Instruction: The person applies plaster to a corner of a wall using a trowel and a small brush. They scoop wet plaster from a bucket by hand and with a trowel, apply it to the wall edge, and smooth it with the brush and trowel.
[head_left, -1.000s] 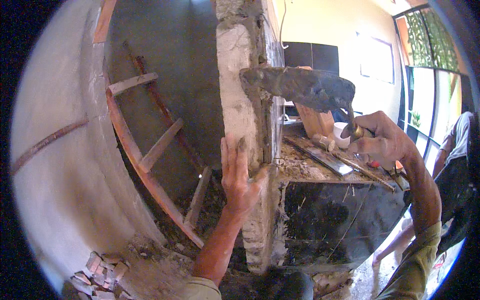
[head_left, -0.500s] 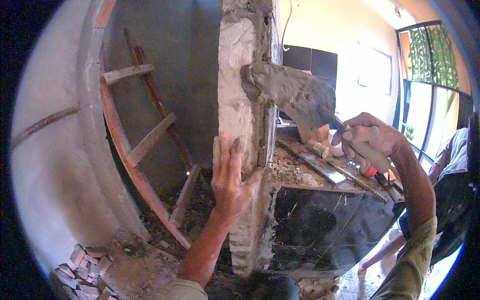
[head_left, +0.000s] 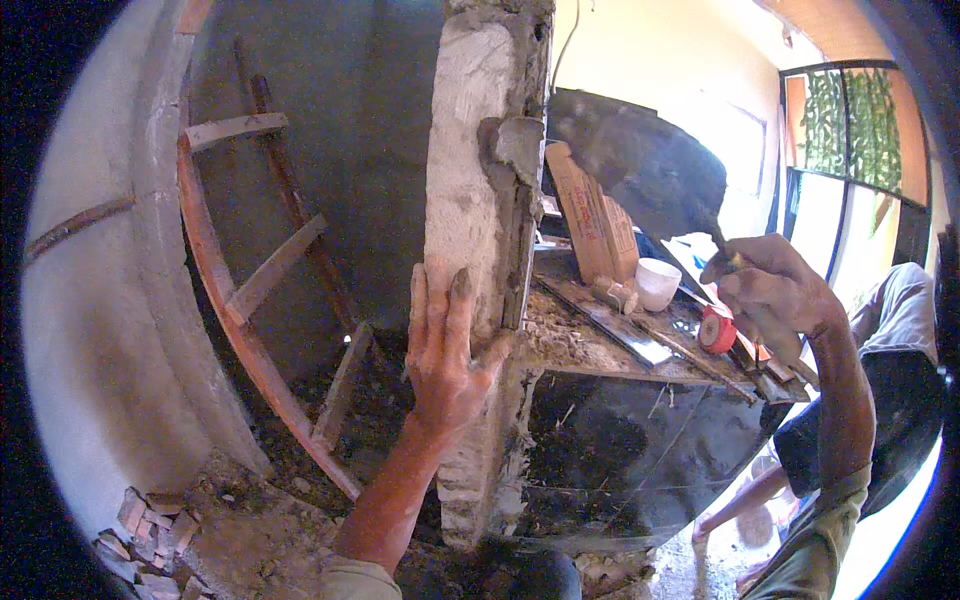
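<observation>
The left hand (head_left: 445, 370) is resting nearly flat on the rough wall end (head_left: 465, 195), fingers extended, holding nothing. Off to the right, the right hand (head_left: 775, 285) is gripping the trowel (head_left: 640, 165) by its handle, and the blade is hovering right of a grey mortar patch (head_left: 519, 148). The blade is looking stiff, fairly light and probably slippery, so the handle is offering the surest hold. Farther off, a white cup (head_left: 657, 285) is standing on the counter (head_left: 575, 347).

the right sleeve (head_left: 822, 532) is creased dull khaki, the left sleeve (head_left: 360, 580) paler
</observation>
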